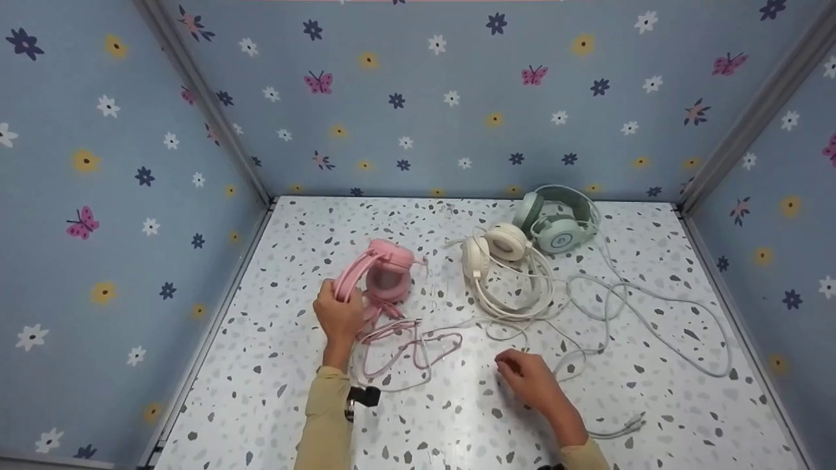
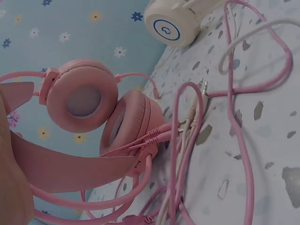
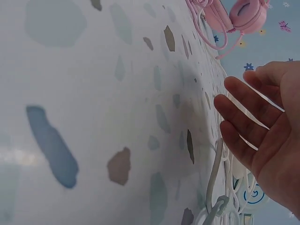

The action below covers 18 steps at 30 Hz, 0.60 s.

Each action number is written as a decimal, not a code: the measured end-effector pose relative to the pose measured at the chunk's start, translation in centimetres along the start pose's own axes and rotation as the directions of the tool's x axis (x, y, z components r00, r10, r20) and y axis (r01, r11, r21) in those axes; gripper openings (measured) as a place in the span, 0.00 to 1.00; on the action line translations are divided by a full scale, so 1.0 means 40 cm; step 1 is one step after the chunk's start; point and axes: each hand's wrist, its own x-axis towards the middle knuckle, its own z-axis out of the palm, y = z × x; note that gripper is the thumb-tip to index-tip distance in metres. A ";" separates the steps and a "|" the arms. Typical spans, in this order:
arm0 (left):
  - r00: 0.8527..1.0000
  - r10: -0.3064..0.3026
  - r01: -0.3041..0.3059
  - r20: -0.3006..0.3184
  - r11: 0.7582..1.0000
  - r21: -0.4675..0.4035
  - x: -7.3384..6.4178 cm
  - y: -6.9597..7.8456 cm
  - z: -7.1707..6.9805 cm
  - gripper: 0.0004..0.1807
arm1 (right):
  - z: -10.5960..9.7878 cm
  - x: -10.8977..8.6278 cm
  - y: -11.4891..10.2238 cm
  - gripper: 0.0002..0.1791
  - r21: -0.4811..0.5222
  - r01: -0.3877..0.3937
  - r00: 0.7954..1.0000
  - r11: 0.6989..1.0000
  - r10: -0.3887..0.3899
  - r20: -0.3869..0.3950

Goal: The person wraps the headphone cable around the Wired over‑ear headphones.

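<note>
My left hand (image 1: 339, 314) grips the headband of the pink headphones (image 1: 390, 254) on the left part of the table. In the left wrist view the pink ear cups (image 2: 83, 96) hang beyond the hand, with pink cable plugs (image 2: 161, 133) close by. A pink cable (image 1: 413, 349) lies in loose loops beside that hand. Over the table at the right, my right hand (image 1: 530, 378) holds nothing. Its fingers (image 3: 248, 110) are loosely bent in the right wrist view. The white headphones (image 1: 506, 261) lie beyond it, cable around them.
Green headphones (image 1: 562, 222) rest at the back right, behind the white ones. Their pale cable (image 1: 653, 320) loops across the right side, and plug ends (image 1: 630, 425) lie near the front. Flower-patterned panels (image 1: 418, 98) wall the speckled table (image 1: 261, 378) on three sides.
</note>
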 end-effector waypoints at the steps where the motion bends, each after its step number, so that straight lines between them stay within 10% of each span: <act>1: 1.000 -0.001 0.000 -0.001 1.000 -0.025 0.001 0.010 -0.004 0.07 | 0.001 0.001 -0.001 0.06 0.003 -0.003 1.000 1.000 0.003 0.003; 11: 0.997 0.034 -0.014 0.068 0.960 -0.280 0.028 0.159 -0.062 0.09 | -0.018 0.029 -0.030 0.08 0.116 -0.006 1.000 0.993 0.003 0.027; 18: 0.976 0.018 0.099 0.217 0.850 -0.518 0.011 0.231 -0.081 0.06 | -0.041 0.071 -0.073 0.07 0.239 0.005 1.000 0.971 -0.001 -0.019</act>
